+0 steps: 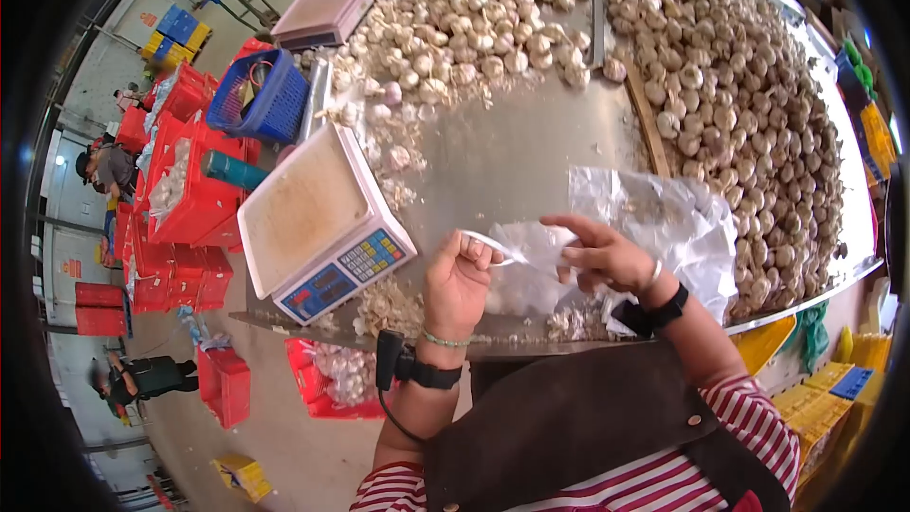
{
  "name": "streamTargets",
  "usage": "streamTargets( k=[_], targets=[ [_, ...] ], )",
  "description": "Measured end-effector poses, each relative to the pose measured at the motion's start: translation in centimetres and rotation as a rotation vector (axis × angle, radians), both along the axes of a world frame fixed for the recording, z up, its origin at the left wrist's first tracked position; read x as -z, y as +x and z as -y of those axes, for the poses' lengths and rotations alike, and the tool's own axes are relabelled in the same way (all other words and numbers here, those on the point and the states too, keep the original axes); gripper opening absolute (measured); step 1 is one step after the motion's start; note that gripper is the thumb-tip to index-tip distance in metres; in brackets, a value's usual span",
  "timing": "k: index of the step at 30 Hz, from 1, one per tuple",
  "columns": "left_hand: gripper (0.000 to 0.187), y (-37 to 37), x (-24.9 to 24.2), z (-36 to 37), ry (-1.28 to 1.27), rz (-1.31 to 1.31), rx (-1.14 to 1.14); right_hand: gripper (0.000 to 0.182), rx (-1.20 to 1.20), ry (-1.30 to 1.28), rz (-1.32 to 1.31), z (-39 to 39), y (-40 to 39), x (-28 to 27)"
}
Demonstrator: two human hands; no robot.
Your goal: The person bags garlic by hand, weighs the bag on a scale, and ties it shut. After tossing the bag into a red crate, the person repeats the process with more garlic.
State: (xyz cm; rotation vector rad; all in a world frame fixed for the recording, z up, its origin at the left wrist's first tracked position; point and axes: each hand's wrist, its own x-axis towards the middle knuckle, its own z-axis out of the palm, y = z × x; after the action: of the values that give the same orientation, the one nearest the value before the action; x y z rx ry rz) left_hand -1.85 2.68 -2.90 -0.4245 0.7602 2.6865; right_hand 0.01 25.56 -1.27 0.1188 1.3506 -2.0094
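Note:
Near the table's front edge, my left hand is closed, thumb and fingers pinching a narrow white plastic strip that trails to the right. My right hand hovers a short way to the right of it, fingers apart and holding nothing, the index finger stretched left. Below and between the hands lies a thin clear plastic bag. More crumpled clear plastic spreads over the steel table behind and beside my right hand.
A digital scale stands left of my hands. Garlic heaps cover the back and right, parted by a wooden strip. Beyond the scale are a blue basket and red crates. Two people are far left.

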Motion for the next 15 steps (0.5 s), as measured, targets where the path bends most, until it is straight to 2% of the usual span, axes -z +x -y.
streamTargets(
  k=[1, 2, 4, 5, 6, 8, 9, 11, 12, 13, 14, 15],
  targets=[
    [0.026, 0.1, -0.6, -0.3, -0.077, -0.145, 0.022, 0.049, 0.061, -0.052, -0.068, 0.4, -0.6, 0.9],
    [0.026, 0.2, -0.5, 0.2, -0.085, -0.131, 0.026, 0.046, 0.122, -0.101, -0.141, 0.5, -1.1, 1.7],
    [0.028, 0.1, -0.1, 2.5, -0.114, -0.254, 0.163, 0.043, 0.247, -0.194, -0.116, -0.9, -2.2, 1.7],
    [0.031, 0.2, 0.3, 3.6, -0.261, -0.15, 0.071, 0.043, 0.286, -0.184, -0.08, -2.6, -2.9, 3.5],
    [0.03, 0.0, 2.8, 6.3, -0.42, -0.221, 0.249, 0.043, 0.327, -0.175, -0.042, -4.2, -3.0, 6.0],
    [0.03, 0.9, 4.7, 7.2, -0.509, 0.025, 0.406, 0.044, 0.347, -0.086, 0.089, -4.9, -2.2, 9.0],
    [0.03, 0.7, 5.3, 7.5, -0.511, 0.03, 0.401, 0.046, 0.365, -0.142, 0.097, -4.6, -1.9, 9.6],
    [0.021, 0.6, 6.1, 8.0, -0.225, 0.141, 0.393, 0.048, 0.413, -0.219, 0.107, -4.3, -1.3, 9.2],
    [0.021, 0.3, 5.2, 7.5, -0.223, 0.144, 0.385, 0.049, 0.467, -0.295, 0.104, -4.1, -1.4, 8.0],
    [0.015, 0.0, 3.8, 6.9, -0.159, 0.081, 0.398, 0.057, 0.473, -0.498, 0.111, -4.1, -1.6, 6.1],
    [0.016, -0.5, 2.4, 6.2, -0.1, 0.015, 0.403, 0.066, 0.439, -0.543, 0.02, -3.8, -1.8, 5.1],
    [0.02, -0.8, 1.9, 5.5, -0.224, -0.133, 0.524, 0.072, 0.393, -0.419, 0.001, -2.8, -2.1, 2.4]
  ],
)
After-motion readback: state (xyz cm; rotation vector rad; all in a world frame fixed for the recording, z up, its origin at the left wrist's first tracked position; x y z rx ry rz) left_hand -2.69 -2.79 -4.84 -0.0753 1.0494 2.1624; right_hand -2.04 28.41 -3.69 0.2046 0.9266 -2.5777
